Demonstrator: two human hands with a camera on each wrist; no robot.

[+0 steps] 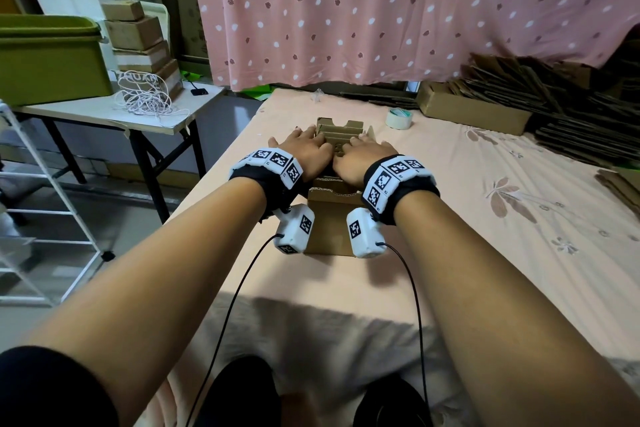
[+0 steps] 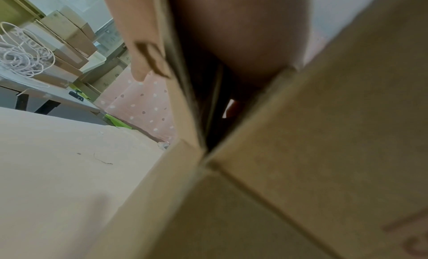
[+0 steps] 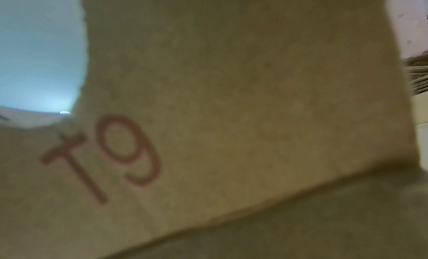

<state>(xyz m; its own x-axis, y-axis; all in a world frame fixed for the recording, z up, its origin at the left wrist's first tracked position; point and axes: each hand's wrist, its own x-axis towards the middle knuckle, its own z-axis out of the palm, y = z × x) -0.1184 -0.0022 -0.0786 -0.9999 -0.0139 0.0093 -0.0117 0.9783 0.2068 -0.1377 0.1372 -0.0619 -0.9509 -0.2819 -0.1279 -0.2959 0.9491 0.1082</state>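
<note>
A small brown cardboard box (image 1: 329, 229) stands on the pink bedsheet (image 1: 485, 218) in front of me. Both hands lie palm down on its folded top flaps, side by side. My left hand (image 1: 304, 146) has its fingers spread flat over the left part, and my right hand (image 1: 363, 156) presses the right part. The left wrist view shows the box corner (image 2: 301, 171) close up with the palm (image 2: 231, 34) over the flap gap. The right wrist view is filled by a box side (image 3: 231, 98) printed with a red "T9". The right fingertips are hidden.
A roll of tape (image 1: 398, 118) lies on the bed beyond the box. Flattened cardboard (image 1: 554, 104) is piled at the back right. To the left stand a folding table (image 1: 104, 114) with a green bin (image 1: 48, 59), a white cord (image 1: 145, 97), stacked boxes, and a white rack (image 1: 34, 218).
</note>
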